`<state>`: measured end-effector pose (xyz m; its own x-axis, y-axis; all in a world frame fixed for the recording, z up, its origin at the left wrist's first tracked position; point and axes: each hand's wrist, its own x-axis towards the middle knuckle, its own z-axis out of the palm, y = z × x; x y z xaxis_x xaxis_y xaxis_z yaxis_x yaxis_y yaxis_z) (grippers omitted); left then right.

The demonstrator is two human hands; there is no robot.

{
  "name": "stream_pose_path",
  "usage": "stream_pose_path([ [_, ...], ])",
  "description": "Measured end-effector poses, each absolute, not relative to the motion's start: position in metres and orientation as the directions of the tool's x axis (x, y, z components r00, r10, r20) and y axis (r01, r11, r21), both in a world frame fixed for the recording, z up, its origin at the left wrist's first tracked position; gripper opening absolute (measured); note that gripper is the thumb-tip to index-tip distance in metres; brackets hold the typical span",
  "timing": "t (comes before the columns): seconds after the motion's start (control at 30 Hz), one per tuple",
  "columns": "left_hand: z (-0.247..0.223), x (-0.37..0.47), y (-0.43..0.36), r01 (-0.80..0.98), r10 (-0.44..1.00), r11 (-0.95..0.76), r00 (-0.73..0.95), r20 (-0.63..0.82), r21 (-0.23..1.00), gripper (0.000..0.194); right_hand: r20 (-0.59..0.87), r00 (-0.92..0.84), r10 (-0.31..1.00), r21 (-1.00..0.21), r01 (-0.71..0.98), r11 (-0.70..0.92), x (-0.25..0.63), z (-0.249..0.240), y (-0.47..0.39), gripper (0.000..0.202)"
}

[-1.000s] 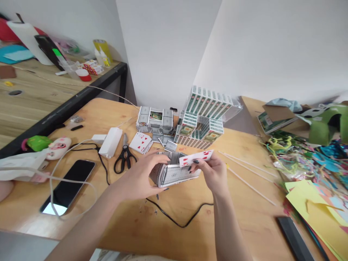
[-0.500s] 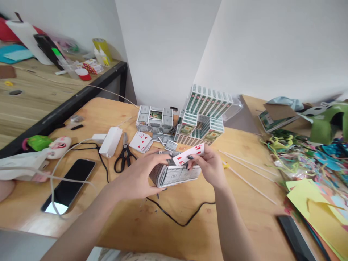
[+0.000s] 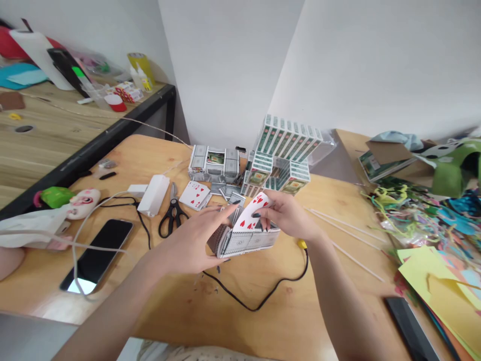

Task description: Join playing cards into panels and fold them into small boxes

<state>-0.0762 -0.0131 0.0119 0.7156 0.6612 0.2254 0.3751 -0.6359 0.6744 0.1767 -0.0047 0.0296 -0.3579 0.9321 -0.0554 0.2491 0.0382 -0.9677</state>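
Note:
A hearts playing card (image 3: 252, 213) is pinched in my right hand (image 3: 287, 216), its lower edge at the opening of a box-like structure (image 3: 250, 241) covered in grey patterned cards. My left hand (image 3: 197, 235) grips the left end of that structure, thumb in front and fingers behind. Behind my left hand lies a stack of cards (image 3: 194, 194) with a hearts card face up. Loose grey-backed cards (image 3: 235, 198) lie just behind the structure. A second card-covered structure (image 3: 214, 164) stands farther back.
Green-and-white card boxes (image 3: 287, 140) are stacked by the wall. Black scissors (image 3: 173, 215), a white adapter (image 3: 154, 195) and a phone (image 3: 98, 255) lie at left. A black cable (image 3: 259, 306) curves in front. Thin sticks (image 3: 347, 228), coloured paper (image 3: 443, 296) and a black object (image 3: 411, 328) are at right.
The card in my right hand has tilted more upright and moved slightly left and down against the structure. My left hand still grips the structure, its index finger raised a little.

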Motion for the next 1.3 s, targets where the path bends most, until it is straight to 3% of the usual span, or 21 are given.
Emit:
stream_pose_path([
  [0.3, 0.007, -0.076, -0.012, 0.401, 0.626, -0.719, 0.729, 0.277, 0.568, 0.086, 0.03, -0.428, 0.903, -0.908, 0.366, 0.204, 0.177, 0.04, 0.001, 0.012],
  [0.57, 0.004, -0.074, -0.012, 0.401, 0.638, -0.712, 0.713, 0.292, 0.577, 0.078, 0.081, -0.477, 0.875, -0.857, 0.415, 0.306, 0.177, 0.047, 0.002, 0.019],
  [0.8, 0.0, -0.073, -0.01, 0.368, 0.582, -0.766, 0.744, 0.327, 0.527, 0.046, 0.065, -0.489, 0.87, -0.835, 0.451, 0.316, 0.175, 0.051, 0.002, 0.02],
  [1.3, -0.007, -0.077, -0.008, 0.382, 0.586, -0.775, 0.731, 0.349, 0.503, 0.049, 0.15, -0.484, 0.862, -0.716, 0.549, 0.433, 0.172, 0.052, -0.005, 0.021],
])
